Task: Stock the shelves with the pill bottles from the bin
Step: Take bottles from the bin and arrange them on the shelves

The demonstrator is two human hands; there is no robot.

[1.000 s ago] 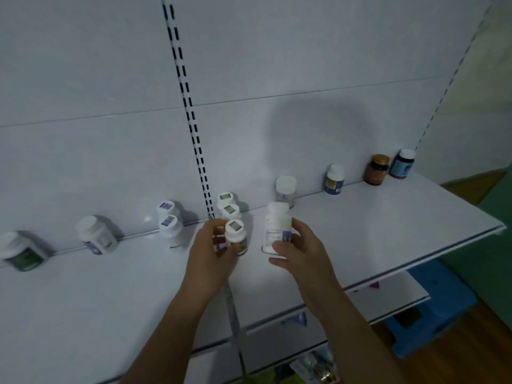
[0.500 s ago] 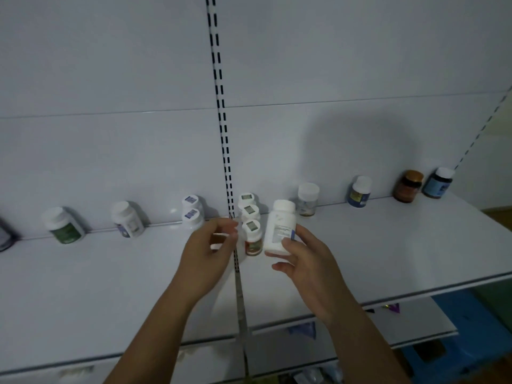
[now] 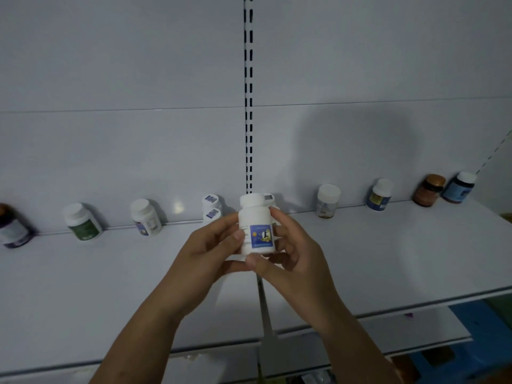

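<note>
Head camera: a person holds a white pill bottle (image 3: 256,225) upright in both hands above the middle of a white shelf (image 3: 388,259), cap up and blue label turned toward the lens. The left hand (image 3: 205,253) grips the bottle's left side, thumb pressed on the label's edge and fingers curled behind. The right hand (image 3: 293,259) cups the right side, thumb under the base and fingers wrapped round the far face. Both forearms reach in from the near edge and meet at the bottle.

The bottle's long axis is vertical, and the row of stocked bottles lies beyond the fingertips, against the back panel. Directly behind it stand small stacked bottles (image 3: 212,207) by the slotted upright (image 3: 248,106). A similar blue-labelled bottle (image 3: 146,217) stands far left, a clear bottle (image 3: 327,200) far right. Placing it likely means a forward reach, keeping it vertical. No bin can be made out.
</note>
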